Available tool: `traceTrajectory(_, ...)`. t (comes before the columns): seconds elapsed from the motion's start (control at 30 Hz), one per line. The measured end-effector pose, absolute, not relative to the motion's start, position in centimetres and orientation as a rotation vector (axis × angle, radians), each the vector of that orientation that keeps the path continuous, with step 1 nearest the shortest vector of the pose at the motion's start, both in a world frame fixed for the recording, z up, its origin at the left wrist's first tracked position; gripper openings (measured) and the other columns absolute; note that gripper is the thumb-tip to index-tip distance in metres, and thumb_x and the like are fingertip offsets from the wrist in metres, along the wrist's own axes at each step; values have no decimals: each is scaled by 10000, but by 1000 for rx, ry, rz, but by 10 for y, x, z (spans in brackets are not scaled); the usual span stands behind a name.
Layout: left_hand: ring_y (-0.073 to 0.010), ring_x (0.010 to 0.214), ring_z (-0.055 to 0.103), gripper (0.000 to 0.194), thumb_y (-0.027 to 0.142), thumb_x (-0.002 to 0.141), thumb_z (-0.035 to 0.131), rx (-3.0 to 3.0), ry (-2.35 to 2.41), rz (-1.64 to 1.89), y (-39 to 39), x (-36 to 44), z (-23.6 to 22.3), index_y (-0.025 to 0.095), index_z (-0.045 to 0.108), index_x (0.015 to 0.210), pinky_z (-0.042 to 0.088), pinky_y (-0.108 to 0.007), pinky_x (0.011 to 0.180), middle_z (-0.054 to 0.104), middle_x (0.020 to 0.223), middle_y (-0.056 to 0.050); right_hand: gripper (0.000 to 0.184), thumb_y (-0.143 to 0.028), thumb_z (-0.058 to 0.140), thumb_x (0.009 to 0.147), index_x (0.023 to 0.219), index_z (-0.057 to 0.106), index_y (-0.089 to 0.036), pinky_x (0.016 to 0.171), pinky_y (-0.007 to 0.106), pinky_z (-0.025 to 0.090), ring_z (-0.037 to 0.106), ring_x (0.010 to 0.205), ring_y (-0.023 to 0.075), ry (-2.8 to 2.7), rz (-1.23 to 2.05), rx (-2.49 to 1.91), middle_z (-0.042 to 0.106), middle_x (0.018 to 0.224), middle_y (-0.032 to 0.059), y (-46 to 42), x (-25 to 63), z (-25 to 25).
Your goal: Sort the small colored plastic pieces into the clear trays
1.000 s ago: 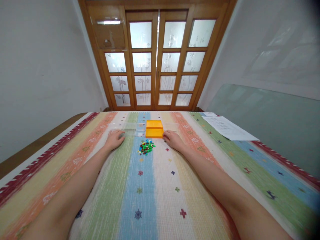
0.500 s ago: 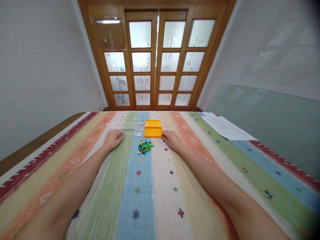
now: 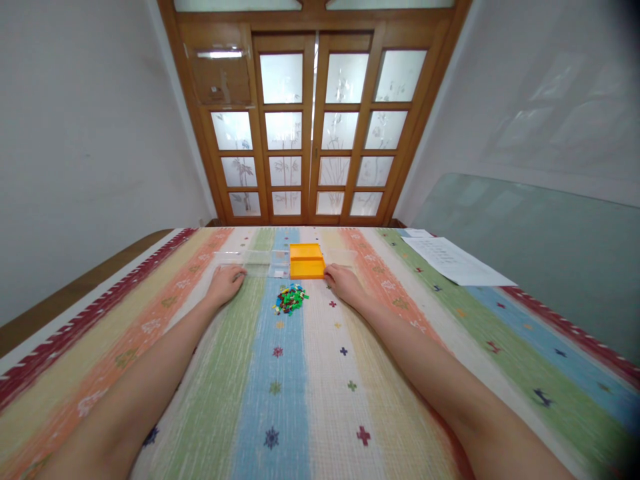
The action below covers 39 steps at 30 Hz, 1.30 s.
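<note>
On the striped tablecloth my left hand (image 3: pixel 226 283) has its fingers curled together at the front left of a clear plastic box (image 3: pixel 257 265). My right hand (image 3: pixel 343 283) has its fingertips closed at the front right corner of a yellow box (image 3: pixel 307 269), which has two parts, one behind the other. The clear and yellow boxes stand side by side. Another clear plastic piece (image 3: pixel 345 256) shows just behind my right hand. In front of the boxes, between my hands, lies a small heap of green, brown, blue, yellow and white toy bricks (image 3: pixel 291 299).
Printed white paper sheets (image 3: pixel 457 261) lie at the table's right far side. The patterned tablecloth (image 3: pixel 293 413) spreads over the table. Wooden doors with glass panes (image 3: pixel 313 133) stand beyond the far edge, and a pale green panel (image 3: pixel 525 220) is on the right.
The whole view has shifted, so everything appears slightly lower. Both hands, the boxes and the bricks keep their places relative to one another.
</note>
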State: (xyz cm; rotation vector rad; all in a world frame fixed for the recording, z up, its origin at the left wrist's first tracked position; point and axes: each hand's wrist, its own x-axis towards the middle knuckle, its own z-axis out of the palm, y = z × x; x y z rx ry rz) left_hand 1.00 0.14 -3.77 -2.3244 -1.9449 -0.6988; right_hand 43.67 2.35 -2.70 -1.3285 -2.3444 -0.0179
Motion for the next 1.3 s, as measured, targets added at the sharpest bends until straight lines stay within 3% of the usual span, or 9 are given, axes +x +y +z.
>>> traceTrajectory(0.47, -298, 1304, 592, 455, 261, 964, 416, -2276, -1981, -677, 0, 10, -38, 273, 658, 1350, 240, -593, 1227, 685, 1366, -82, 143, -206, 537, 1001, 1044, 674, -197, 852, 269, 422, 621, 966, 190, -2377, 8, -1226, 681, 1057, 78, 23, 439, -26)
traceTrajectory(0.67, -333, 1296, 579, 498, 254, 962, 433, -2201, -1937, -613, -9, 16, -26, 237, 584, 1436, 252, -604, 1206, 668, 1380, -120, 265, -210, 558, 991, 1235, 658, -186, 975, 328, 419, 609, 1107, 228, -2378, -76, -1208, 701, 1155, 112, 24, 442, -27)
traceTrajectory(0.8, -325, 1277, 569, 454, 277, 953, 483, -2253, -1823, -672, -18, 37, -10, 221, 625, 1381, 361, -516, 1154, 673, 1344, -119, 337, -237, 556, 997, 1323, 624, -183, 994, 355, 423, 606, 1117, 240, -2366, -102, -1211, 695, 1193, 129, 20, 446, -22)
traceTrajectory(0.93, -271, 1176, 605, 312, 294, 963, 511, -2576, -1584, -707, -33, 77, 2, 250, 718, 1193, 464, -423, 1047, 698, 1232, -85, 284, -232, 529, 1008, 1259, 655, -188, 976, 365, 433, 603, 1095, 248, -2328, -125, -1174, 698, 1148, 124, 13, 447, -13)
traceTrajectory(1.13, -258, 1063, 623, 252, 297, 960, 561, -2744, -1440, -589, -49, 118, -2, 272, 749, 1125, 485, -395, 952, 705, 1069, -88, 201, -213, 517, 1014, 1057, 712, -203, 904, 341, 440, 617, 993, 233, -2375, -92, -1035, 713, 1025, 104, -1, 435, -4)
traceTrajectory(1.3, -258, 1034, 621, 228, 280, 935, 592, -2754, -1460, -602, -51, 121, -3, 264, 763, 1083, 491, -386, 913, 705, 1026, -90, 206, -242, 517, 1032, 1012, 720, -212, 860, 316, 420, 615, 945, 213, -2458, -70, -930, 714, 979, 88, -12, 415, -6)
